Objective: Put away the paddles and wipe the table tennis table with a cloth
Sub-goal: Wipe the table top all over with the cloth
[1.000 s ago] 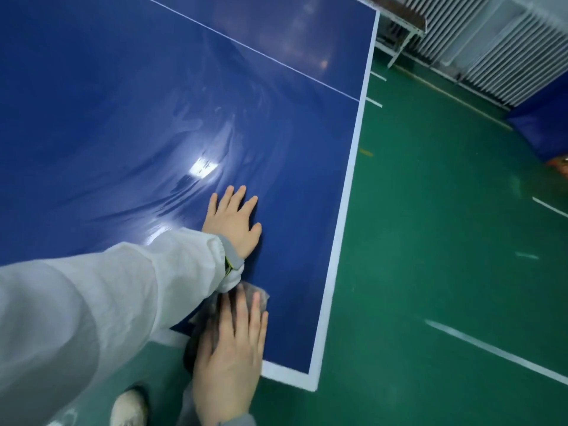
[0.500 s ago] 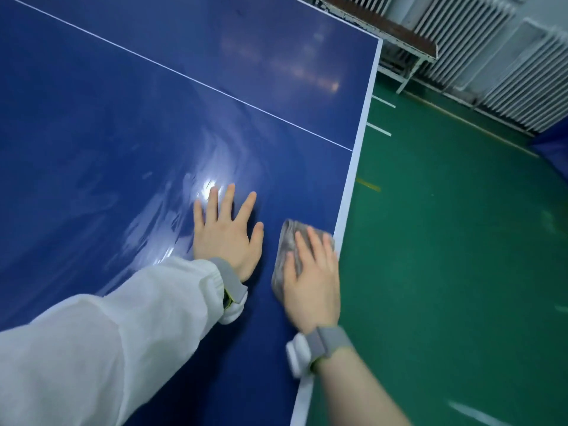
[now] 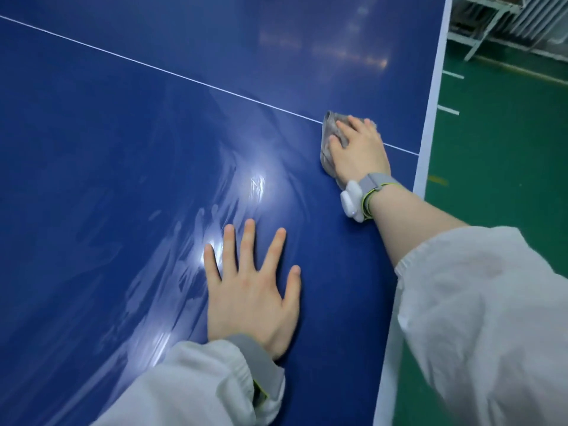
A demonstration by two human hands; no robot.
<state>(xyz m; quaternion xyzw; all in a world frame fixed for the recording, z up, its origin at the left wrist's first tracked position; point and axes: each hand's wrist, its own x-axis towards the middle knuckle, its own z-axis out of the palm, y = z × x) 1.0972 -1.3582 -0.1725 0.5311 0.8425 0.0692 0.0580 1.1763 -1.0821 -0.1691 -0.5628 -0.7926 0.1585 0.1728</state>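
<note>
The blue table tennis table (image 3: 123,133) fills most of the view, with damp wipe streaks shining near its middle. My left hand (image 3: 252,290) lies flat on the surface, fingers spread and straight. Farther out, my right hand (image 3: 356,149) presses a grey cloth (image 3: 330,130) flat onto the table, right on the thin white centre line and close to the white right edge. The cloth shows mostly at the left of and beyond my fingers. No paddles are in view.
Green floor (image 3: 498,155) with white markings runs along the table's right edge. A metal-framed bench (image 3: 479,23) and white radiators stand at the top right corner.
My right hand has slid the cloth away from me along the right side of the table, from near the corner up to the centre line. The left hand stays flat in place.
</note>
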